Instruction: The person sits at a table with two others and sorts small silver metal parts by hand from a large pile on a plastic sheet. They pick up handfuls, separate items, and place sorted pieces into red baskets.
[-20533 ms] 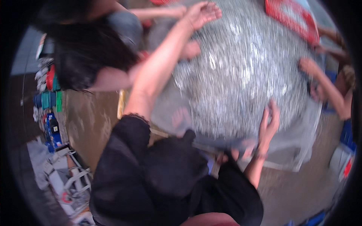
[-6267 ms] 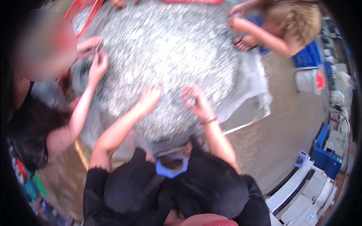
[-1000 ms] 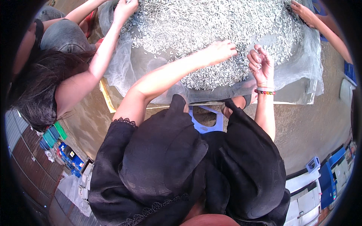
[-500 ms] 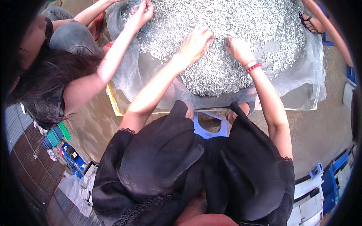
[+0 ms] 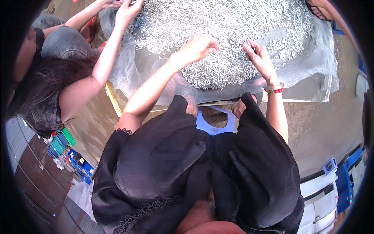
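A heap of small, slender, silvery-white pieces (image 5: 222, 72), which look like tiny fish, is spread over a translucent net sheet (image 5: 311, 76). Above the near part of the heap, my left hand (image 5: 198, 48) has its fingers curled in toward the thumb. My right hand (image 5: 258, 57) is over the right side of the heap, turned partly palm up, with thumb and fingertips pinched together. Anything held in either hand is too small to make out. A red bead bracelet (image 5: 275, 91) and a pale bangle circle my right wrist.
At the left sits another person, whose hand (image 5: 126, 13) is over the heap's far left edge. Someone else's foot (image 5: 321, 9) and arm show at the upper right. A blue plastic stool (image 5: 201, 124) stands between my knees. Stacked boxes (image 5: 319, 206) lie at the lower right.
My right hand has moved right and nearer to me, and has turned more palm up. My left hand has drawn back a little toward me. The whole view has shifted slightly.
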Motion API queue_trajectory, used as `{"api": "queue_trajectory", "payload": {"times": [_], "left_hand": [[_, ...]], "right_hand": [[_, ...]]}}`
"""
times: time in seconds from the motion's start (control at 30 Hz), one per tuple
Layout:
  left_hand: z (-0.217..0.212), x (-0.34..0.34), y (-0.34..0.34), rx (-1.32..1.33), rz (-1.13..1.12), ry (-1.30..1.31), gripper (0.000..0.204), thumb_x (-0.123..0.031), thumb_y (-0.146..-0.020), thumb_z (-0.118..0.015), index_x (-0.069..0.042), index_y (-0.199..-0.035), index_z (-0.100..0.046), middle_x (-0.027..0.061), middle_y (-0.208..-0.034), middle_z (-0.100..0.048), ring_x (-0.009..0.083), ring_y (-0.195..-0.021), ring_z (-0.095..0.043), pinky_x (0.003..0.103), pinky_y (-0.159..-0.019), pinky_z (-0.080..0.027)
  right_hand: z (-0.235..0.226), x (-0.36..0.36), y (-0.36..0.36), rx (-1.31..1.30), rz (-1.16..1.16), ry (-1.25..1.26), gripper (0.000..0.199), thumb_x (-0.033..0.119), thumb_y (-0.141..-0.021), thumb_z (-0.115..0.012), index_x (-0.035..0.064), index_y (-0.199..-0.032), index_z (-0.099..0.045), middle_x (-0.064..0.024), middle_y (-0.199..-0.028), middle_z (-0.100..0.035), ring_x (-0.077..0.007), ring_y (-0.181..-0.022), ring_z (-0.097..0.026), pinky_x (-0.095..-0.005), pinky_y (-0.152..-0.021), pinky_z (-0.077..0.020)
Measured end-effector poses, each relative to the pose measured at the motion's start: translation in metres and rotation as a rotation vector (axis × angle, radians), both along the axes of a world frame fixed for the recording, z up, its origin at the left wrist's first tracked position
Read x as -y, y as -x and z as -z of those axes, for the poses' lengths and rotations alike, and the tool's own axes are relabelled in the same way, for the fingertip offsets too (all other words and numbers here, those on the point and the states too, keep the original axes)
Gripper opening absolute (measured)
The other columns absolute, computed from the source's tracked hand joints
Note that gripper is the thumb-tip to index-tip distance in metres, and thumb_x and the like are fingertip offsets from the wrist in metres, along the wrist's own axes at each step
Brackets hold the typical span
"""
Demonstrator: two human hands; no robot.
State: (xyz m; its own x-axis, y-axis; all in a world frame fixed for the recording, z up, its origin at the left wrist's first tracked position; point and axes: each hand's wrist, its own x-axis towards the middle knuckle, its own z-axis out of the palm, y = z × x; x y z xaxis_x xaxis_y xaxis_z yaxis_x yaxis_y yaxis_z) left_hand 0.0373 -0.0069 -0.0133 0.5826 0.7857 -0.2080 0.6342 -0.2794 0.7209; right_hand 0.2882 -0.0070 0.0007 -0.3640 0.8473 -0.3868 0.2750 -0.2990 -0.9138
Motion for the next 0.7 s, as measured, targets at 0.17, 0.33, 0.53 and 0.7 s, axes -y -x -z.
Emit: {"api": "queue_trajectory", "payload": {"times": [0.17,0.33,0.53,0.7], "left_hand": [[-0.005,-0.004,-0.021,-0.132,-0.112,-0.242,0.020,-0.021,-0.078,-0.064,-0.009,-0.093,-0.060,0.0101,-0.095,-0.058,0.0273,-0.094,-0.054,0.039,-0.078,-0.045],[0.029,-0.004,-0.043,-0.262,0.006,-0.312,0.023,-0.026,-0.080,-0.063,-0.008,-0.095,-0.059,0.0097,-0.090,-0.058,0.0272,-0.091,-0.056,0.039,-0.077,-0.046],[-0.018,-0.019,-0.021,0.042,-0.219,0.085,0.019,-0.021,-0.085,-0.059,-0.007,-0.099,-0.056,0.0076,-0.075,-0.061,0.0225,-0.072,-0.063,0.036,-0.067,-0.049],[0.016,0.013,-0.009,0.014,-0.192,0.025,0.015,-0.012,-0.081,-0.060,-0.006,-0.096,-0.058,0.0109,-0.080,-0.058,0.0254,-0.077,-0.061,0.037,-0.068,-0.048]], "right_hand": [[-0.019,-0.003,-0.004,-0.844,0.169,0.424,0.036,0.031,-0.094,-0.046,0.0089,-0.065,-0.043,-0.0011,-0.064,-0.045,-0.0064,-0.051,-0.037,-0.0178,-0.040,-0.0272],[-0.026,-0.005,-0.014,-1.133,0.177,0.483,0.026,0.016,-0.085,-0.050,0.0043,-0.064,-0.038,-0.0072,-0.066,-0.041,-0.0093,-0.052,-0.037,-0.0172,-0.037,-0.0256],[-0.019,0.000,-0.026,-1.037,0.172,0.367,0.014,0.011,-0.082,-0.051,0.0022,-0.077,-0.041,-0.0170,-0.084,-0.053,-0.0113,-0.057,-0.048,-0.0157,-0.032,-0.0266],[-0.006,-0.006,0.002,-0.736,0.543,0.610,0.021,0.014,-0.085,-0.057,-0.0001,-0.101,-0.056,-0.0096,-0.078,-0.059,-0.0106,-0.052,-0.052,-0.0162,-0.034,-0.0320]]}}
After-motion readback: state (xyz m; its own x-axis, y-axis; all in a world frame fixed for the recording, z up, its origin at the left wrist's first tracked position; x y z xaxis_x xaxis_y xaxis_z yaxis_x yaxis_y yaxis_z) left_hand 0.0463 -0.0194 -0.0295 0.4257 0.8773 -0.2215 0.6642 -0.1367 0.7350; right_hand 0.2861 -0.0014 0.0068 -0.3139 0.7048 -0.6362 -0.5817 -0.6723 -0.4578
